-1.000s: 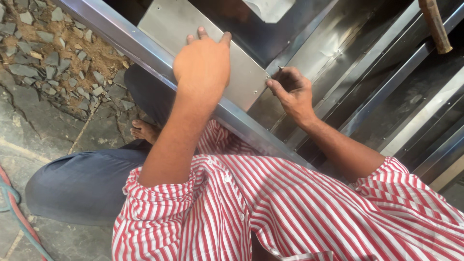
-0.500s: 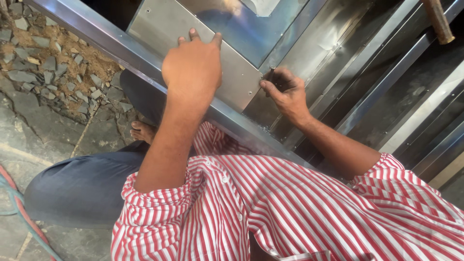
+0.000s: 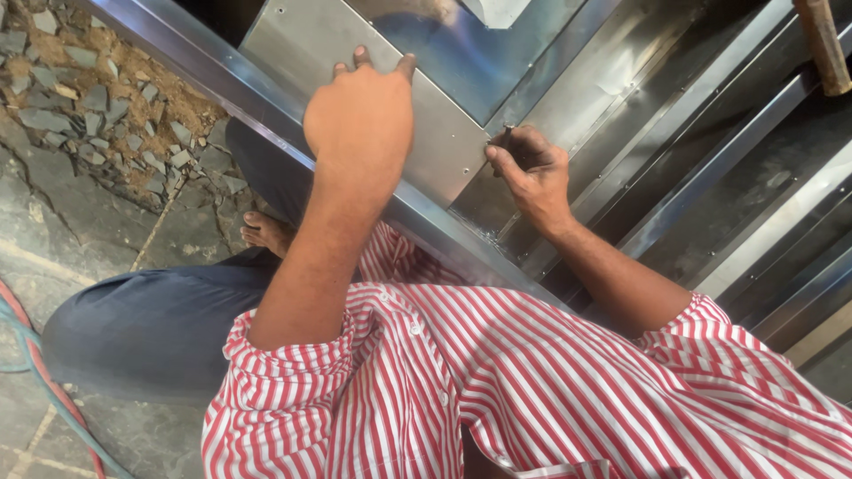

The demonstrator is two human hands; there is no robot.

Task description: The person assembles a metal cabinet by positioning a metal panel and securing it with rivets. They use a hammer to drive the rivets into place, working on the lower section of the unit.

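Note:
My left hand (image 3: 362, 115) lies flat on a shiny steel sheet panel (image 3: 444, 146), fingers spread toward its upper edge, pressing it against the steel frame (image 3: 266, 102). At the panel's lower right corner, my right hand (image 3: 531, 173) has its fingertips pinched; whether something small sits between them I cannot tell. The panel has small holes along its edges and a blue reflection higher up.
Parallel steel channels and rails (image 3: 710, 168) run diagonally to the right. A brown wooden handle (image 3: 821, 44) pokes in at the top right. Broken stone chips and dirt (image 3: 98, 115) cover the ground at left, and red and blue hoses (image 3: 35, 355) cross the stone floor.
The view has shifted a little. My left hand stays pressed on the panel, and my right hand stays at the panel's corner with its fingers working slightly.

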